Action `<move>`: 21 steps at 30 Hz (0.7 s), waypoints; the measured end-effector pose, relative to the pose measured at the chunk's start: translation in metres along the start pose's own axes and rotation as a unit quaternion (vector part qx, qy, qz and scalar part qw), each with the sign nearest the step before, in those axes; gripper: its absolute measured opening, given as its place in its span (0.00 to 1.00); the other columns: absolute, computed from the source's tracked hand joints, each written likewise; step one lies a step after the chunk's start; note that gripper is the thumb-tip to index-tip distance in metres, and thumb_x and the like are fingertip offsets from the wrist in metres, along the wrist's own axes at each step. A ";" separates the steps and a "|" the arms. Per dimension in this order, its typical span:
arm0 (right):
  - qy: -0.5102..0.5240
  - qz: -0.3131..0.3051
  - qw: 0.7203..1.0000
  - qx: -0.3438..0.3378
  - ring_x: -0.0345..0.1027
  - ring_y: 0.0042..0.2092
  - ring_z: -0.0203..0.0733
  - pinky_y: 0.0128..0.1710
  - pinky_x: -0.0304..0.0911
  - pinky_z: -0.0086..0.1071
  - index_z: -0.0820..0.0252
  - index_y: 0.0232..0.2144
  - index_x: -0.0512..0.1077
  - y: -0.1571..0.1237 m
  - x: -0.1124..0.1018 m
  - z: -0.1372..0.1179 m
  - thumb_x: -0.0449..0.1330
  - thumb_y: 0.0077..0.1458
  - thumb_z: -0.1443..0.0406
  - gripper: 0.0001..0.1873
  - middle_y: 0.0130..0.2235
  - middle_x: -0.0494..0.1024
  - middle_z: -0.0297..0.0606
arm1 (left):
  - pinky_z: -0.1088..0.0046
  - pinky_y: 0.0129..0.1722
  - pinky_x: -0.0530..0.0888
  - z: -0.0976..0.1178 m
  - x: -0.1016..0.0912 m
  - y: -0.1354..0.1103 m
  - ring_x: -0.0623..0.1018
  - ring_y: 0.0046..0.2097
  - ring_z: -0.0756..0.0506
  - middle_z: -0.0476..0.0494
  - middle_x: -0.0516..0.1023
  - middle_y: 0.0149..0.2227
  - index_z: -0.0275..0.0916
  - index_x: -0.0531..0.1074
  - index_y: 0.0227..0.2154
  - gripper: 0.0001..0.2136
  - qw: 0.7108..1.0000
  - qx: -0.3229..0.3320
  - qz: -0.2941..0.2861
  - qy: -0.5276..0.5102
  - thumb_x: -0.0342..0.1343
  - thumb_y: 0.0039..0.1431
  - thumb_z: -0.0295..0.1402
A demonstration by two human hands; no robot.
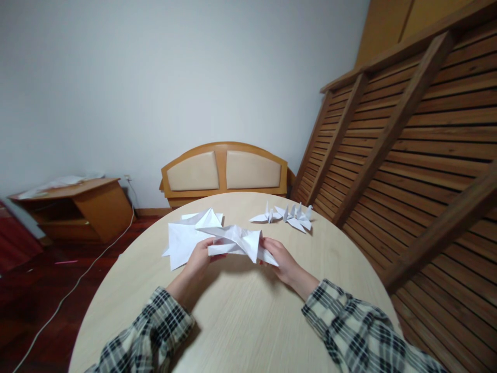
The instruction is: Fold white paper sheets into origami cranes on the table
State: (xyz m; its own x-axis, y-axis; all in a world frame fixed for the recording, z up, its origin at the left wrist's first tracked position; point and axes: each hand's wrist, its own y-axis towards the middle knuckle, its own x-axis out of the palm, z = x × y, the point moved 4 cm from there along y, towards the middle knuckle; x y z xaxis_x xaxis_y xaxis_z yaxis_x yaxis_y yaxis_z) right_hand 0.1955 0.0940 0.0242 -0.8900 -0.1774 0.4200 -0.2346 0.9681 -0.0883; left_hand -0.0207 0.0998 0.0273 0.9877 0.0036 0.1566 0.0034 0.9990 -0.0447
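Note:
Between my two hands a creased sheet of white paper [236,239] is held a little above the round table [248,321], its folds standing up in peaks and flaps. My left hand [202,256] is closed on the left end of it, with the fingers partly behind the paper. On the right end, my right hand [281,259] pinches another flap, its fingertips partly hidden. Just beyond my left hand lie flat sheets of white paper [180,241]. Several finished paper cranes [297,216] stand together at the far right of the tabletop, with one crane [267,215] slightly apart on their left.
A wooden headboard [223,168] with cream panels is behind the table. Slatted wooden bed frame [388,134] leans along the right side. A low wooden cabinet [89,207] with papers on top stands at left, and a white cable [77,282] crosses the dark floor.

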 end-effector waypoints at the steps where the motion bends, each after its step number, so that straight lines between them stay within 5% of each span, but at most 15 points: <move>1: 0.037 -0.006 0.999 0.023 0.59 0.20 0.33 0.21 0.56 0.27 0.60 0.22 0.71 0.000 -0.002 -0.002 0.61 0.50 0.65 0.07 0.18 0.69 0.30 | 0.71 0.30 0.74 0.002 0.000 -0.001 0.77 0.30 0.45 0.40 0.81 0.30 0.34 0.78 0.28 0.12 1.000 -0.007 -0.007 0.000 0.68 0.37 0.33; 6: 0.160 -0.017 0.977 0.140 0.47 0.15 0.29 0.19 0.54 0.25 0.57 0.13 0.59 -0.002 -0.009 -0.010 0.55 0.51 0.69 0.17 0.10 0.50 0.22 | 0.73 0.25 0.71 0.012 -0.001 -0.009 0.74 0.26 0.47 0.41 0.80 0.26 0.34 0.78 0.24 0.12 0.998 -0.034 -0.049 0.021 0.69 0.41 0.37; 10: 0.142 -0.016 0.979 0.146 0.46 0.15 0.30 0.19 0.52 0.25 0.56 0.15 0.58 0.001 -0.013 -0.007 0.57 0.51 0.66 0.17 0.10 0.49 0.21 | 0.69 0.32 0.74 0.017 0.001 -0.013 0.77 0.30 0.44 0.40 0.81 0.29 0.35 0.77 0.25 0.12 0.999 -0.009 -0.050 0.010 0.68 0.42 0.40; 12: 0.045 0.017 0.993 0.109 0.52 0.17 0.33 0.20 0.54 0.27 0.57 0.19 0.64 0.004 -0.019 -0.002 0.61 0.50 0.63 0.12 0.12 0.55 0.22 | 0.68 0.34 0.75 0.015 -0.001 -0.011 0.78 0.31 0.43 0.40 0.81 0.29 0.36 0.76 0.26 0.13 1.000 -0.006 -0.023 -0.003 0.67 0.43 0.41; 15: -0.138 0.007 0.989 -0.055 0.66 0.29 0.39 0.27 0.60 0.30 0.58 0.28 0.69 0.009 -0.021 -0.003 0.67 0.45 0.58 0.13 0.26 0.74 0.32 | 0.68 0.31 0.74 0.009 -0.007 -0.006 0.78 0.29 0.42 0.41 0.80 0.27 0.36 0.75 0.28 0.16 0.999 -0.008 0.032 -0.004 0.68 0.40 0.43; 17: -0.217 0.013 0.967 -0.133 0.68 0.33 0.41 0.31 0.62 0.31 0.57 0.30 0.68 0.012 -0.021 -0.002 0.68 0.43 0.56 0.16 0.30 0.75 0.34 | 0.69 0.29 0.73 0.006 -0.013 -0.001 0.78 0.28 0.42 0.42 0.79 0.25 0.36 0.75 0.28 0.18 0.998 0.009 0.061 0.016 0.67 0.38 0.45; 21: -0.273 0.043 0.945 -0.174 0.69 0.36 0.41 0.36 0.67 0.35 0.56 0.47 0.66 0.016 -0.019 0.005 0.69 0.42 0.56 0.30 0.41 0.74 0.39 | 0.73 0.27 0.68 0.001 -0.021 0.005 0.74 0.26 0.46 0.45 0.76 0.23 0.35 0.74 0.24 0.21 0.990 0.040 0.119 0.070 0.64 0.35 0.50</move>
State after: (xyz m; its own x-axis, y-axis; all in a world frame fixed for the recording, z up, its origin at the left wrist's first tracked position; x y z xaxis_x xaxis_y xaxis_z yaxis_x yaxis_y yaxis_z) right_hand 0.2066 0.1123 0.0098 -0.9913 -0.0678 -0.1129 -0.0935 0.9660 0.2408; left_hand -0.0413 0.1045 0.0253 0.9712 0.2379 0.0116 -0.2381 0.9711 0.0155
